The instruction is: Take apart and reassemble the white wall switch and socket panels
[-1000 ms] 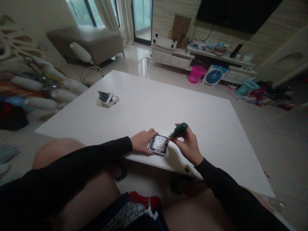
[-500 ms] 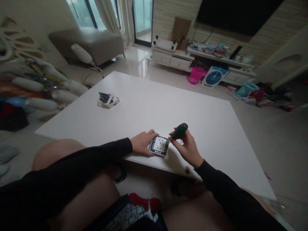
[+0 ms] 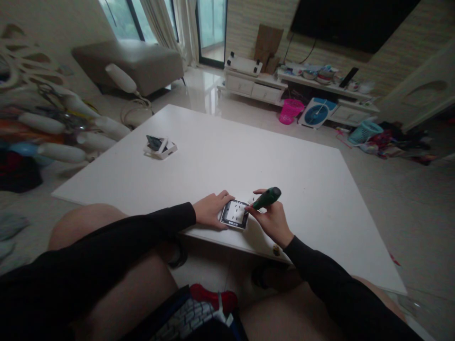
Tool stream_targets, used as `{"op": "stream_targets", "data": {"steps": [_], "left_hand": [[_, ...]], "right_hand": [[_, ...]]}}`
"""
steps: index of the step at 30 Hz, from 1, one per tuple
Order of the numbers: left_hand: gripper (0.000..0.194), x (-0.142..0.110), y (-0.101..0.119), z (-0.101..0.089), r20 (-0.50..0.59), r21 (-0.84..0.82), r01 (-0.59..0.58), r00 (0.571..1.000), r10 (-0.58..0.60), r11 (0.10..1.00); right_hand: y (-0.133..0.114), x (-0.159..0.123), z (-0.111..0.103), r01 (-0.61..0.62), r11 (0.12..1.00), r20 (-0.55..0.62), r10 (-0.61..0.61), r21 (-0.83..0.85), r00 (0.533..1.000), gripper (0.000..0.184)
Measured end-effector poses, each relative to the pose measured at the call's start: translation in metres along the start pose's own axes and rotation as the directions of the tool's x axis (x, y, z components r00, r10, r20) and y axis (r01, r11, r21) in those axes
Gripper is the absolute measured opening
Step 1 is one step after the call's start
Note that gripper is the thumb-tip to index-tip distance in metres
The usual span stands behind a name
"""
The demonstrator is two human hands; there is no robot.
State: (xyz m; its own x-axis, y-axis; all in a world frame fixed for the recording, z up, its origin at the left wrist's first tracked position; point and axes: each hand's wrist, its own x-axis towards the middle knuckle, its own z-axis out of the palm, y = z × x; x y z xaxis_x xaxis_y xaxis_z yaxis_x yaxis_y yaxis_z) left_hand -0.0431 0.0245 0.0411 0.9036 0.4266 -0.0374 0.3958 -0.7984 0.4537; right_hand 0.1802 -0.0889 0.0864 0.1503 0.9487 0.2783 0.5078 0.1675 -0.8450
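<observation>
Socket (image 3: 235,212) with white middle and dark frame lies on the white table (image 3: 213,142), near the edge at the person's side. The left hand (image 3: 209,210) is at the left of the socket and grips it, the thumb on the near side and the fingers on the far side. The right hand (image 3: 273,221) is at the right of the socket, closed around a screwdriver (image 3: 266,197) with green handle. This screwdriver leans up to the right from the socket; whether its tip touches, I cannot tell. A small brownish piece (image 3: 276,249) lies to the right of the socket, nearer to the person. Well beyond the socket, toward the left, is a white box-like part (image 3: 170,150) with a dark piece (image 3: 154,142) leaning there.
</observation>
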Motion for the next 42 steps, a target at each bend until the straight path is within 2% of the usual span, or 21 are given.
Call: {"op": "stream_targets", "data": {"steps": [6,10,14,18,23,30,34,38,42], "left_hand": [[0.090,0.000,0.002,-0.001,0.009,-0.008,0.006,1.000,-0.006,1.000],[0.092,0.000,0.001,0.000,0.012,-0.002,0.003,1.000,-0.003,1.000],[0.092,0.000,0.000,0.001,0.002,0.000,-0.003,1.000,0.003,1.000],[0.090,0.000,0.000,0.001,-0.002,-0.018,-0.003,1.000,0.003,1.000],[0.091,0.000,-0.001,0.001,-0.006,-0.015,-0.001,1.000,0.001,1.000],[0.088,0.000,0.001,-0.001,0.000,-0.016,0.001,1.000,-0.001,1.000],[0.089,-0.001,0.002,-0.001,0.001,-0.004,0.003,1.000,-0.003,1.000],[0.091,-0.001,0.001,0.001,-0.004,-0.001,0.004,1.000,-0.004,1.000],[0.091,0.000,0.001,0.000,0.001,-0.006,0.004,1.000,-0.004,1.000]], "right_hand": [[0.001,0.000,0.004,-0.132,0.988,-0.009,0.133,0.080,0.991,0.044],[0.004,0.001,0.005,-0.150,0.987,-0.052,0.152,0.051,0.987,0.041],[0.004,0.001,0.005,-0.174,0.982,-0.056,0.179,0.074,0.982,0.047],[0.000,0.000,0.005,-0.176,0.981,-0.058,0.181,0.078,0.982,0.044],[0.001,0.000,0.005,-0.123,0.992,-0.066,0.123,0.013,0.990,0.042],[0.000,-0.001,0.000,0.001,0.999,0.063,0.001,-0.042,0.998,0.035],[0.001,0.000,0.000,0.045,0.998,0.088,-0.041,-0.040,0.995,0.031],[0.001,0.004,-0.003,0.113,0.993,0.161,-0.106,-0.034,0.981,0.017],[-0.001,0.011,-0.007,0.174,0.985,0.246,-0.165,-0.015,0.955,0.017]]}}
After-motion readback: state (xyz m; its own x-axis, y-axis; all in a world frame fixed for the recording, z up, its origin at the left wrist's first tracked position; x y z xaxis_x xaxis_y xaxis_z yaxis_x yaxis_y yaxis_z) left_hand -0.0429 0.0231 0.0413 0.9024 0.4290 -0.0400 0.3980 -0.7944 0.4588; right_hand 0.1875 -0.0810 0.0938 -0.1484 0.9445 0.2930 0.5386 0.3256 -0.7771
